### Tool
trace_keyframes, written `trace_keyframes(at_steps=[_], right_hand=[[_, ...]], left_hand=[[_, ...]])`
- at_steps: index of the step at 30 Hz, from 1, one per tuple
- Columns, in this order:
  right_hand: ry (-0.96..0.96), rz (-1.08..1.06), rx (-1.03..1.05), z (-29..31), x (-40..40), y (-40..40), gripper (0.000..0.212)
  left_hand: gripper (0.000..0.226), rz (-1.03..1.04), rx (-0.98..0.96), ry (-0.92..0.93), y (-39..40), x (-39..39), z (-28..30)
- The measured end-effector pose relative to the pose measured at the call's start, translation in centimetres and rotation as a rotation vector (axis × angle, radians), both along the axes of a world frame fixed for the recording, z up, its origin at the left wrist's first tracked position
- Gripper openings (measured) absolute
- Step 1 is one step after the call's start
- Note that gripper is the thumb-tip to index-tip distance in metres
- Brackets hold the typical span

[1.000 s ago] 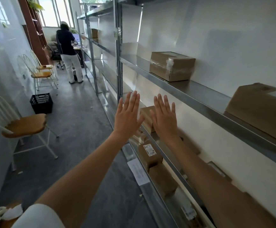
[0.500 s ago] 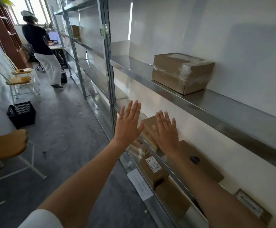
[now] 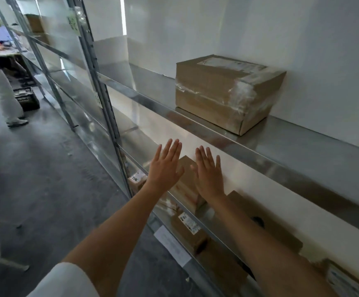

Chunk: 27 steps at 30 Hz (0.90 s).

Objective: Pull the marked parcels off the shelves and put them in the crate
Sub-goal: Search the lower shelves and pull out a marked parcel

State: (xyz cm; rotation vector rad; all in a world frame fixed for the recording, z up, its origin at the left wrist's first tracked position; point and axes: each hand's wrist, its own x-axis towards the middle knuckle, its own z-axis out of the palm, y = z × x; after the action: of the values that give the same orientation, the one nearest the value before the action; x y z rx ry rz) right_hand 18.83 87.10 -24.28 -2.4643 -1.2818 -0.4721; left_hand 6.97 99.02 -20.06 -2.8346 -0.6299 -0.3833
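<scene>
With your left hand (image 3: 165,169) and right hand (image 3: 209,174) both flat, spread and empty, read each brown cardboard parcel (image 3: 188,185) for marks before gripping its sides.

The location is a storeroom or parcel depot. Long metal shelving (image 3: 227,140) carries taped cardboard parcels (image 3: 223,93). A black crate (image 3: 27,99) stands on the concrete floor (image 3: 45,179).

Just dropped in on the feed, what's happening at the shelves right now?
A person stands at a metal shelf rack with both arms stretched forward. The left hand and right hand are flat and open, fingers straight, holding nothing, in front of a small parcel on the middle shelf. A taped box sits untouched on the shelf above. A black crate stands on the floor down the aisle.
</scene>
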Motion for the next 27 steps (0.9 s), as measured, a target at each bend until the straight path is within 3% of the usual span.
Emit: trace_keyframes(at_steps=[4, 14, 16, 19, 23, 27], right_hand=[[0.002, -0.095, -0.001, -1.8, 1.1, 1.3, 0.054], [0.137, -0.441, -0.103, -6.6, 0.3, 5.7, 0.058], [0.244, -0.526, -0.15, -7.3, -0.2, 5.7, 0.062], [0.491, -0.76, -0.101, -8.3, -0.9, 4.7, 0.078], [1.019, -0.847, 0.511, -7.7, -2.7, 4.5, 0.097], [1.118, -0.902, 0.816, -7.3, -4.4, 5.2, 0.088]], left_hand=[[0.076, -0.064, -0.016, 0.063, 2.7, 2.7, -1.6], [0.065, -0.307, -0.119, 0.195, 10.8, 7.2, -5.8], [0.065, -0.3, -0.331, 0.252, 12.1, 7.5, -7.1], [0.073, -0.201, -0.857, 0.291, 13.6, 8.0, -9.9], [0.052, -0.027, -1.423, 0.203, 13.0, 7.5, -11.4], [0.047, 0.072, -1.659, 0.029, 12.5, 6.3, -11.1]])
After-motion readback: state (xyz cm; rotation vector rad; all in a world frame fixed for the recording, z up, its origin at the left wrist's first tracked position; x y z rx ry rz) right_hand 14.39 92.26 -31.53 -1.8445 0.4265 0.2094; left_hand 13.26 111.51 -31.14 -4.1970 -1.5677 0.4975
